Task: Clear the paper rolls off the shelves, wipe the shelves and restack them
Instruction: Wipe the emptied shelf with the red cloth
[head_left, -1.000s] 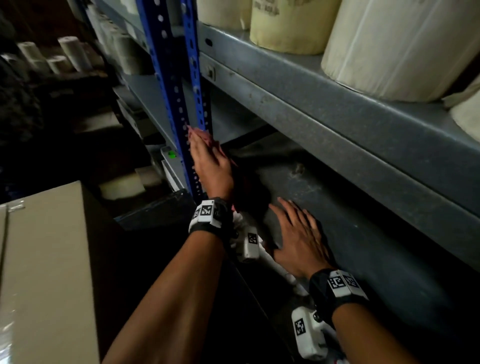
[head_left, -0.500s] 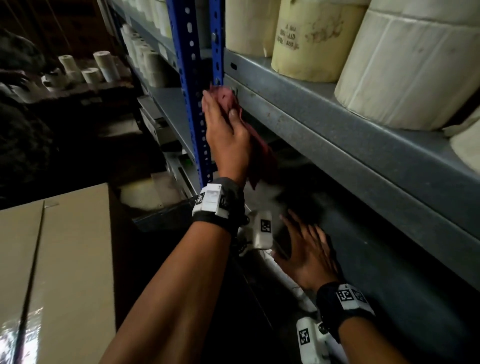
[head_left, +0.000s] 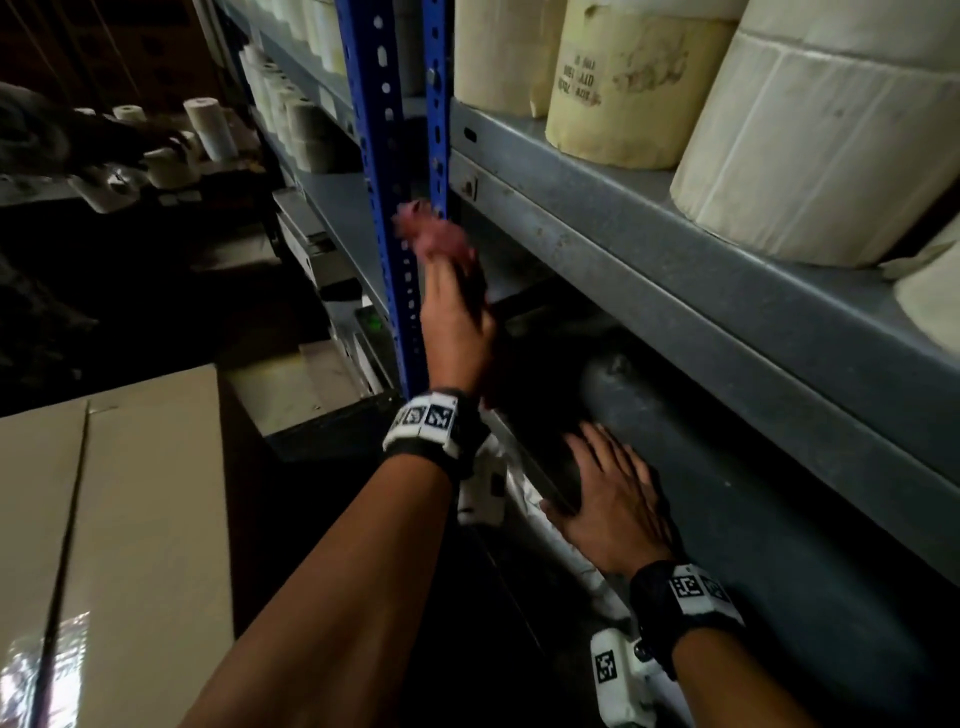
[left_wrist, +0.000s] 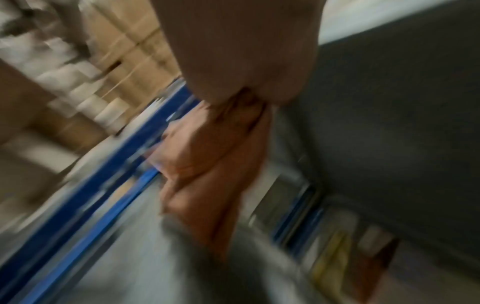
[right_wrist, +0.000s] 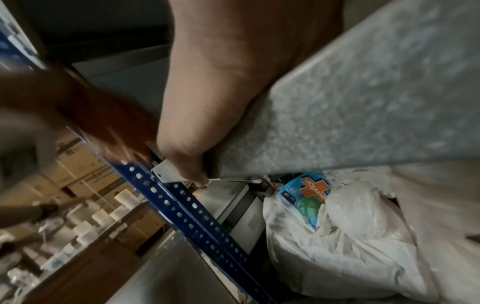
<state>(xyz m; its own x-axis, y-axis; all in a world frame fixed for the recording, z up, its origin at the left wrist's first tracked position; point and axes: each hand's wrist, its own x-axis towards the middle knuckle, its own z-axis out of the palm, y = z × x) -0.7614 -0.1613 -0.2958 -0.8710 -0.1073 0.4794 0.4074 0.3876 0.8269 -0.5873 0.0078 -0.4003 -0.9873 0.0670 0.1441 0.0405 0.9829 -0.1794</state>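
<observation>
The left hand (head_left: 457, 317) is raised beside the blue upright post (head_left: 387, 171) of the rack, its fingers closed around a reddish cloth (head_left: 431, 236) that bunches out above the fingertips and touches the post. The left wrist view, badly blurred, shows the same cloth (left_wrist: 207, 164) gripped in the hand (left_wrist: 241, 51) and hanging down from it in folds.

The right hand (head_left: 608, 499) lies low and to the right of the left one, palm down with fingers straight and spread on the front edge of the dark lower shelf (head_left: 779, 519). In the right wrist view its thumb (right_wrist: 189, 164) hooks over that shelf edge (right_wrist: 363, 102), just beside the post (right_wrist: 187, 214).

Above both hands runs the grey upper shelf (head_left: 649, 270), still loaded with paper rolls: 1 yellowish roll (head_left: 634, 88) with stamped text above the right hand, a wide white roll (head_left: 831, 140) further right, and another pale roll (head_left: 498, 52) next to the post. More small rolls (head_left: 208, 122) stand well to the left of the left hand, beyond the rack.

Below the right hand sits a white plastic bag (right_wrist: 350, 236) with a blue packet (right_wrist: 309, 193) in it. A cardboard box (head_left: 114, 519) lies to the left of the left forearm.
</observation>
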